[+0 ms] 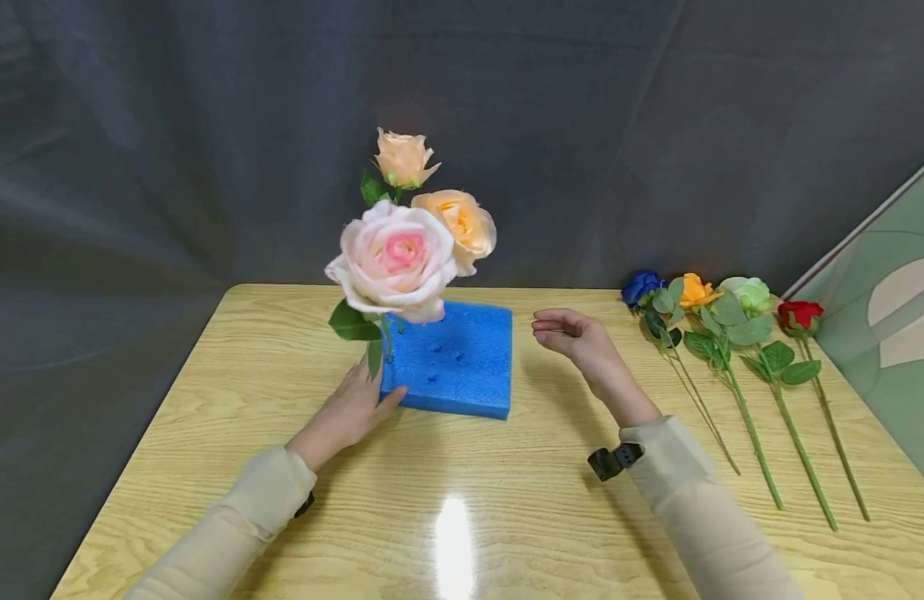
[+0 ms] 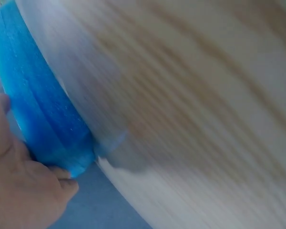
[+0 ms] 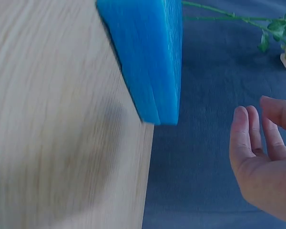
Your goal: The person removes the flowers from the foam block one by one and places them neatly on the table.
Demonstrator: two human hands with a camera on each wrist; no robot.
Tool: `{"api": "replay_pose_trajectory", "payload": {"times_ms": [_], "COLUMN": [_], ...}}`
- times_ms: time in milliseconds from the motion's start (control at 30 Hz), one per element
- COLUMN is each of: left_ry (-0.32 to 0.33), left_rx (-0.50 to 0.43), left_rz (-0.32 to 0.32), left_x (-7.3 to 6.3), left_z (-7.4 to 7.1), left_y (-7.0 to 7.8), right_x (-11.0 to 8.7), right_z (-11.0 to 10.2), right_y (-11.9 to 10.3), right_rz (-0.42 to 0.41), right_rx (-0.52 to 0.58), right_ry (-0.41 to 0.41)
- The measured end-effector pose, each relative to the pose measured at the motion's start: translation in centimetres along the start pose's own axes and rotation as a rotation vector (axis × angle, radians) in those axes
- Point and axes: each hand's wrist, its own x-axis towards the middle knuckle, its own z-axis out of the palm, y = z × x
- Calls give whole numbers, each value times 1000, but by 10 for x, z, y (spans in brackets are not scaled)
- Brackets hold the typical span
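Observation:
A blue foam block [image 1: 469, 358] lies on the table with small holes in its top. At its left end my left hand [image 1: 354, 406] holds it, thumb along the front side; the left wrist view shows that hand [image 2: 26, 176] round the end of the block [image 2: 43, 95]. Three artificial roses stand up from the block's left part: a pink-white one [image 1: 397, 254], a peach one [image 1: 403, 158] and a yellow-orange one [image 1: 465, 225]. To the right of the block, apart from it, my right hand [image 1: 581, 346] hovers with relaxed fingers and holds nothing.
Several stemmed roses lie side by side on the table's right: blue [image 1: 641, 287], orange [image 1: 697, 292], pale green [image 1: 748, 293] and red [image 1: 801, 314]. A dark curtain [image 1: 551, 150] hangs behind the table [image 1: 229, 375]. A green patterned panel [image 1: 896, 308] stands at the far right.

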Motion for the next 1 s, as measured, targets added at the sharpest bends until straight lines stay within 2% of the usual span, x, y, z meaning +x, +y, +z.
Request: {"api": "replay_pose_trajectory", "payload": {"times_ms": [167,367,500,700,833,1000], "left_ry": [30,28,0,-26,-30,-66], "left_rx": [10,-3,24,85,103,129], "left_rz": [-19,-20,-19,33,61,67], "left_x": [-1,-1,-2,-6,-6,-7], "left_z": [3,3,1,-5,-8,-14], "left_y": [5,6,0,-14,-22,-29], "right_x": [3,6,8,9,10,13], "right_z": [12,27,39,55,65,78], "right_y": [-1,-4,-8,-15,-20,-25], "right_rz": [-9,4,14,27,6,-15], "right_rx": [26,43,40,48,70,93], "right_ry": [-10,-25,-47,-71,-94,-129]}}
